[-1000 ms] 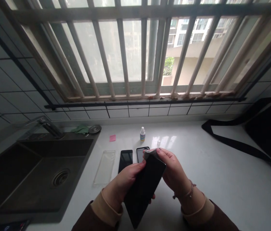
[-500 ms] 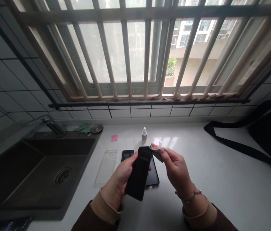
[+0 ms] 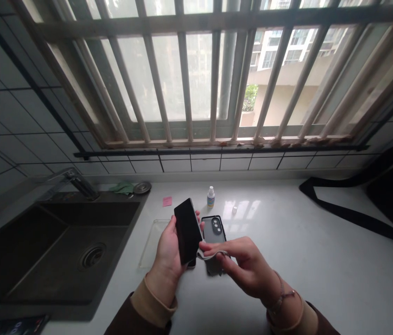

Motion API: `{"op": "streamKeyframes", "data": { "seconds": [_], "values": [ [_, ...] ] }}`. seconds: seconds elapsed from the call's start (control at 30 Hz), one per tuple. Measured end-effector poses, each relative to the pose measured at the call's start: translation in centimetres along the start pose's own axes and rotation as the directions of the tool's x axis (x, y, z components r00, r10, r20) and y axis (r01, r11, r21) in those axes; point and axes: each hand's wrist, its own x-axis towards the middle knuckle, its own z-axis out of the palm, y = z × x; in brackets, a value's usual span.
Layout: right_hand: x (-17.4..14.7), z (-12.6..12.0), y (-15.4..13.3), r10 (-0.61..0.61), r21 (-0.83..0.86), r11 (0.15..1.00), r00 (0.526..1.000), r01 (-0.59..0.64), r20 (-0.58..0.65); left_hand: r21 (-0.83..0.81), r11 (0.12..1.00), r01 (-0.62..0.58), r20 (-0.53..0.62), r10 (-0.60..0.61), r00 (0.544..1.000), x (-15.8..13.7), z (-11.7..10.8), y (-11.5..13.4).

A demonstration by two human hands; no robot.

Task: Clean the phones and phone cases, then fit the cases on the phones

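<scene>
A dark smartphone [image 3: 187,230] is tilted up in my left hand [image 3: 167,246], with the thumb along one edge and fingertips wrapped round the other. My right hand [image 3: 245,265] pinches a thin grey cloth [image 3: 213,260] against the phone's lower right edge. Under the cloth, partly covered, lies a phone case [image 3: 215,228] with a dark rim and a camera cutout. A clear phone case [image 3: 150,249] rests left of my left hand, which hides part of it. Below the held phone, the corner of another dark device [image 3: 192,264] shows.
A small white bottle [image 3: 210,197] stands behind the phone, near a white cap [image 3: 234,210] and a pink sticky note [image 3: 167,201]. The sink [image 3: 112,270] with its faucet [image 3: 81,184] is on the left. A black bag strap [image 3: 322,202] lies at the right; window bars [image 3: 185,83] rise behind.
The phone has turned and shifted left and up. My right hand with the cloth has moved down, from the phone's top to its lower edge. More of the dark-rimmed case shows.
</scene>
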Motion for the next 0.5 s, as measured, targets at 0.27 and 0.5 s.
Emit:
{"op": "streamKeyframes", "data": {
  "seconds": [0.27,0.5],
  "values": [
    [0.2,-0.3,1.5,0.426,0.464,0.841,0.870,-0.280,-0.247,0.037,0.996,0.080,0.196,-0.086,0.977,-1.8,0.8,0.4],
    [0.9,-1.8,2.1,0.284,-0.024,0.928,0.747,-0.373,-0.600,0.498,0.801,0.333,0.458,-0.569,0.684,-2.7,-0.8,0.0]
  ]
}}
